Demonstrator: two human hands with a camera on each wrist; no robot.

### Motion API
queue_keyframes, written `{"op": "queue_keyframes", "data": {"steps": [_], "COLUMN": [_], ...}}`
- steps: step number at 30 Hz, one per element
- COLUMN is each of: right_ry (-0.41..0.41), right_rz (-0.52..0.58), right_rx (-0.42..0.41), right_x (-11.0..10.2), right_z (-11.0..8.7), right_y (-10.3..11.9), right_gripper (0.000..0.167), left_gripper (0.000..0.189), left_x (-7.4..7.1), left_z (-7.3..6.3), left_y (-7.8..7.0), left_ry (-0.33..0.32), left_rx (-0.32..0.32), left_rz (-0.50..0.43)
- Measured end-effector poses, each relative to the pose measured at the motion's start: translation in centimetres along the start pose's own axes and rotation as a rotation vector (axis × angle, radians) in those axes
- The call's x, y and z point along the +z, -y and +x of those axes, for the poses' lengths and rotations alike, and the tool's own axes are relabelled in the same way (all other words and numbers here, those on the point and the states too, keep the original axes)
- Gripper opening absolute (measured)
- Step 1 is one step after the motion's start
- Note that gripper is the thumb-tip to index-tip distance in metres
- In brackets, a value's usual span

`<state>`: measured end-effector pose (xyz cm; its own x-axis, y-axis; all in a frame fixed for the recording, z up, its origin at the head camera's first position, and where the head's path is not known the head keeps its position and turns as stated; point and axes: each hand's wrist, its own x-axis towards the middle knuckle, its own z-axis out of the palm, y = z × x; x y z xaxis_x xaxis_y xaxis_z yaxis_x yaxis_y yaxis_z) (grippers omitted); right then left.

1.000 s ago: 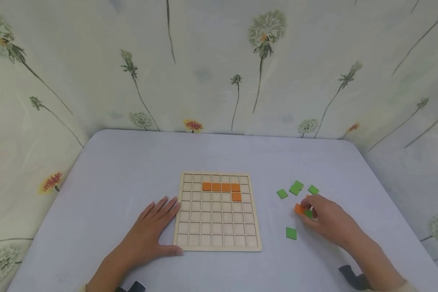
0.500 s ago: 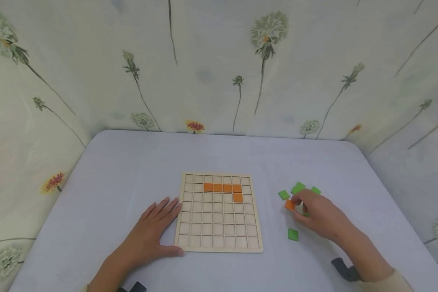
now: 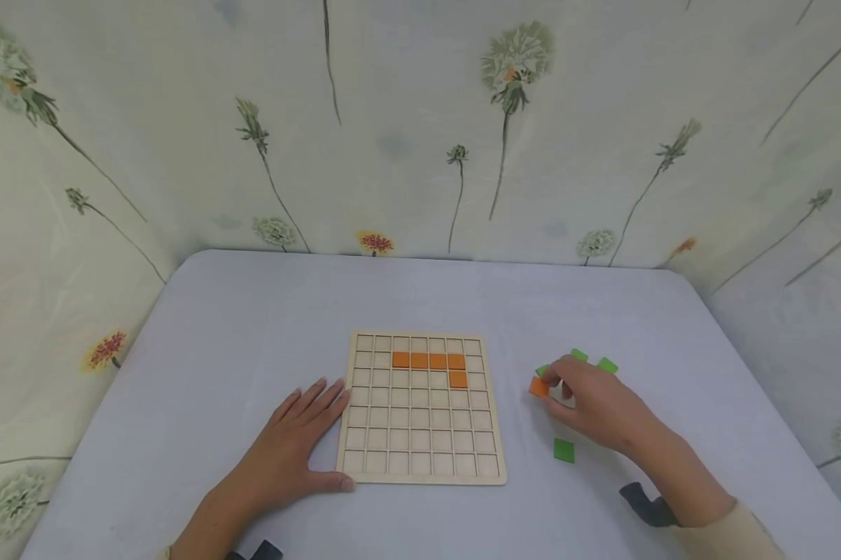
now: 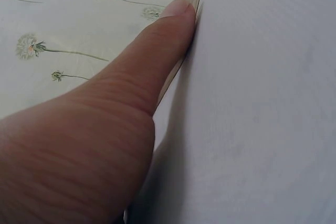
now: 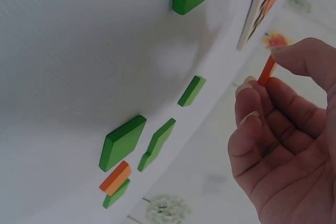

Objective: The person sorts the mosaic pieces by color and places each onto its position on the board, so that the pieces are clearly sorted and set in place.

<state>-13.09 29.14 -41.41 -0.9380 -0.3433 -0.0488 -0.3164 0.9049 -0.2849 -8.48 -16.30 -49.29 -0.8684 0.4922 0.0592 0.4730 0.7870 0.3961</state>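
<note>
A square wooden grid board [image 3: 420, 420] lies flat on the table, with several orange tiles [image 3: 437, 361] in its upper cells. My left hand [image 3: 287, 455] rests at the board's left side, fingers straight, its thumb on the lower left corner; the left wrist view shows the thumb [image 4: 157, 45] against the board's edge. Between thumb and forefinger my right hand [image 3: 598, 400] pinches one orange tile [image 5: 267, 71], raised off the table to the right of the board. Green tiles [image 5: 123, 142] lie below and around that hand, some partly hidden by it in the head view.
One green tile [image 3: 563, 450] lies by itself nearer the front. Another orange tile [image 5: 115, 178] lies among the green ones in the right wrist view. A flower-patterned cloth [image 3: 392, 155] hangs behind the white table [image 3: 266, 311].
My right hand has picked up an orange tile from the loose ones and carried it left toward the board. My left hand has stayed at the board's left edge.
</note>
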Motion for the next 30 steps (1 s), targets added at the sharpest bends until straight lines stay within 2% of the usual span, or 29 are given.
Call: {"op": "queue_keyframes", "data": {"steps": [18,30], "right_ry": [0.044,0.006], "right_rz": [-0.025,-0.049], "right_rx": [-0.029,-0.16], "right_x": [0.1,0.7], "right_z": [2.2,4.2], "right_y": [2.8,4.1], "right_gripper": [0.023,0.019], "left_gripper": [0.119,0.119], "left_x": [-0.3,-0.3], "left_z": [-0.1,0.0], "left_y": [-0.2,-0.1], "left_ry": [0.016,0.017], "left_rx": [-0.012,0.004], "left_rz": [-0.005,0.005]}}
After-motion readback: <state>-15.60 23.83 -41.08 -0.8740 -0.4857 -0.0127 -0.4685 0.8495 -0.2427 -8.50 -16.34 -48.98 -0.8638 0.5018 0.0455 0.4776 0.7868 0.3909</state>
